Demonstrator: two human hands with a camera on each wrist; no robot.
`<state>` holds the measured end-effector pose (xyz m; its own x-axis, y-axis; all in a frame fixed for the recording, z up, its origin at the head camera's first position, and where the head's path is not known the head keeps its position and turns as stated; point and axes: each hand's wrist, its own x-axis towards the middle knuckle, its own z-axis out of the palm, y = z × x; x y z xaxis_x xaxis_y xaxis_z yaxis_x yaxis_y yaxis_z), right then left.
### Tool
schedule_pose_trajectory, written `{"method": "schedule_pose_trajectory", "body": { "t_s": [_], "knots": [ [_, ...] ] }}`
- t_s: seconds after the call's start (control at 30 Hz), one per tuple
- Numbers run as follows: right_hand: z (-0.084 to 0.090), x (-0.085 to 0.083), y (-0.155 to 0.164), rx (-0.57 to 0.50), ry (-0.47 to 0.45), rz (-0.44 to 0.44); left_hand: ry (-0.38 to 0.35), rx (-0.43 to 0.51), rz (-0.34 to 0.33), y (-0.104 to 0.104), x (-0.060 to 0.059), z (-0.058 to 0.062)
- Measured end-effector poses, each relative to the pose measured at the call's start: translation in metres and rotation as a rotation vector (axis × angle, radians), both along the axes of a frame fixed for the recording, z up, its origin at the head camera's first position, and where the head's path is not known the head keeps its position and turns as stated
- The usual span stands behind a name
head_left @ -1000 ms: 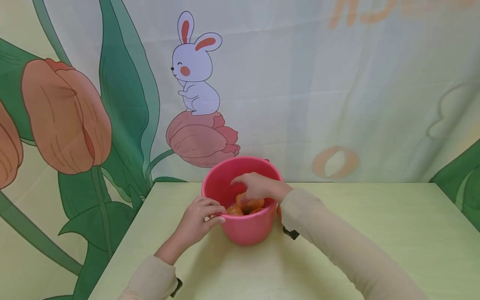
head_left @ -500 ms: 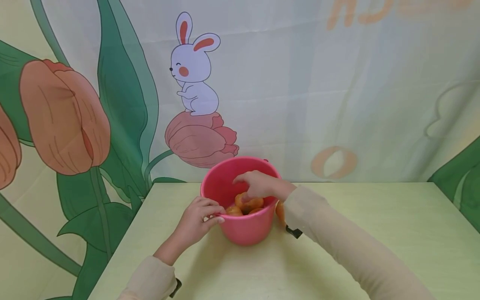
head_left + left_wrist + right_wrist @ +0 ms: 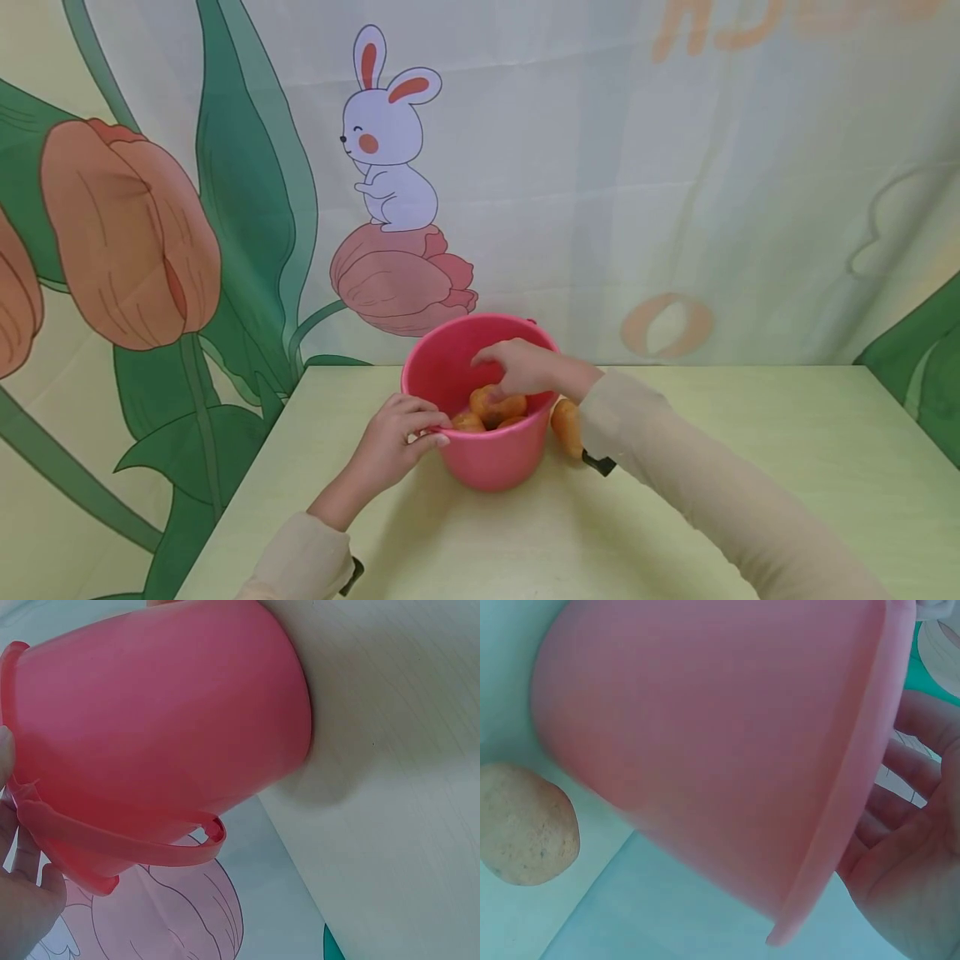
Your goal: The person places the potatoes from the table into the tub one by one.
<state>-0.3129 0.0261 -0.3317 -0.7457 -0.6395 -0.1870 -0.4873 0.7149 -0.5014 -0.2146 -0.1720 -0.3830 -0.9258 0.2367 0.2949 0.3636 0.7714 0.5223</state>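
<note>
Pinched at its near rim by the left hand [image 3: 395,433], the bucket [image 3: 487,458] stands upright, mouth up, on the bench [image 3: 750,467]; a potato [image 3: 497,403] inside is gripped by the right hand [image 3: 525,369].

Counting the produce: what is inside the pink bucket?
The bucket holds orange potatoes; about three show. The right hand reaches in, covering the rest.

Bright, even light; blurred wrist close-ups.
</note>
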Motion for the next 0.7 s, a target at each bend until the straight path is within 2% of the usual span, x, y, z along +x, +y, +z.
{"method": "schedule_pose_trajectory", "body": {
  "t_s": [0.7],
  "knots": [
    [0.006,0.008,0.016,-0.050,0.030,0.029,-0.020,0.005,0.010,0.001,0.000,0.000]
  ]
}}
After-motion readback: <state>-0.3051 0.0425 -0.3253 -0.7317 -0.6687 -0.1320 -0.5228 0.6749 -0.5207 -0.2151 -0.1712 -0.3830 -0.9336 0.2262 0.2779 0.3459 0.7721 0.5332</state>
